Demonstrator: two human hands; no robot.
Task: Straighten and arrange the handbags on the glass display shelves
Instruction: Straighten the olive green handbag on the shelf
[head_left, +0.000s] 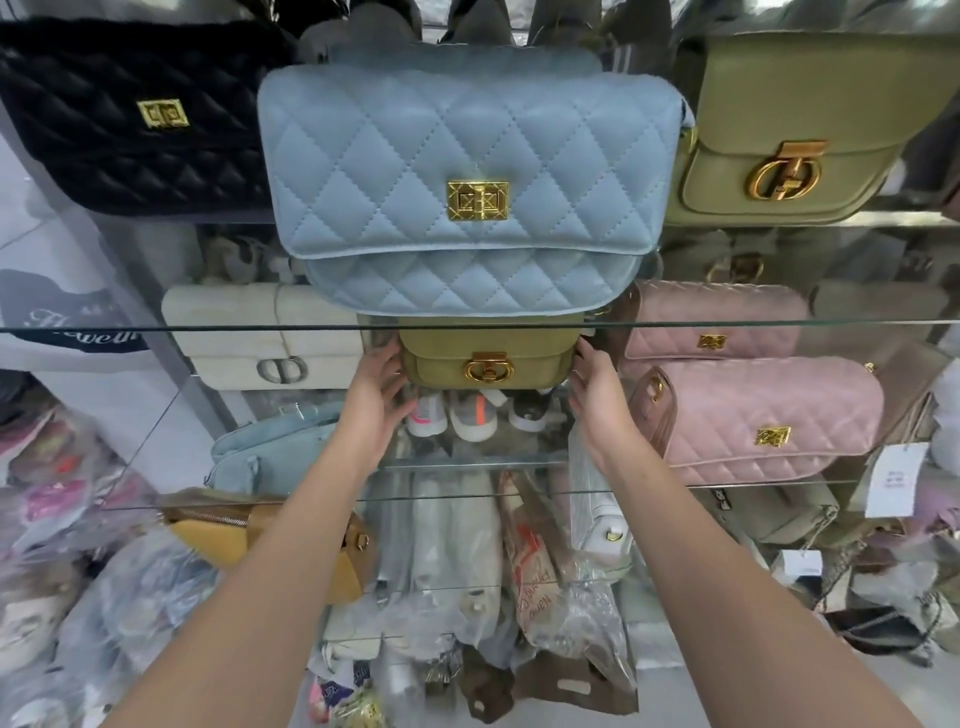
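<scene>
An olive handbag with a round gold clasp (483, 358) stands on the middle glass shelf (208, 328), under a quilted light-blue bag (467, 176). My left hand (382, 387) presses its left side and my right hand (592, 387) its right side, so both hold it between them. Beside it stand a cream bag (260, 338) on the left and two quilted pink bags (753, 415) on the right. On the top shelf sit a quilted black bag (140, 119) and a larger olive bag (810, 124).
Lower shelves hold a pale-blue bag (270, 447), a mustard bag (291, 540), a grey-green bag (769, 509) and several plastic-wrapped items (566, 597). White price tags (896, 478) hang at the right. Wrapped goods (67, 519) pile up at the left.
</scene>
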